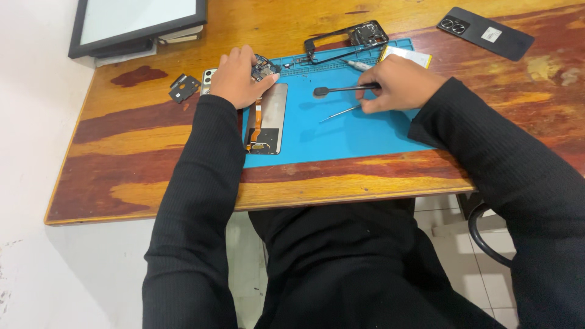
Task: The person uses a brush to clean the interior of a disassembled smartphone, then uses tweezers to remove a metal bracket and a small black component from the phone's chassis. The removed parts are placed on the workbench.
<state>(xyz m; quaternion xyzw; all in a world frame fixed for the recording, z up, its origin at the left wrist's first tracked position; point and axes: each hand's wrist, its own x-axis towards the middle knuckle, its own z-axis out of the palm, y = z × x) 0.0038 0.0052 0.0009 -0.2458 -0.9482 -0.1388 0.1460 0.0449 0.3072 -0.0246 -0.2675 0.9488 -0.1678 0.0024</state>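
An opened phone [268, 119] lies on a blue work mat [341, 131], its orange flex cable and bottom board exposed. My left hand [241, 78] rests on the phone's top end, fingers closed around a small circuit board [265, 67]. My right hand [396, 82] sits on the mat to the right and grips a black spudger [338, 90] that points left. A thin metal tool [340, 113] lies on the mat just below that hand. Both arms wear black ribbed sleeves.
A black phone frame [350, 38] lies at the mat's top edge, a battery [407, 56] beside it. A black back cover [484, 31] sits far right, small black parts [184, 87] at left, a framed board [137, 24] top left. The wooden table's [152, 164] front edge is near.
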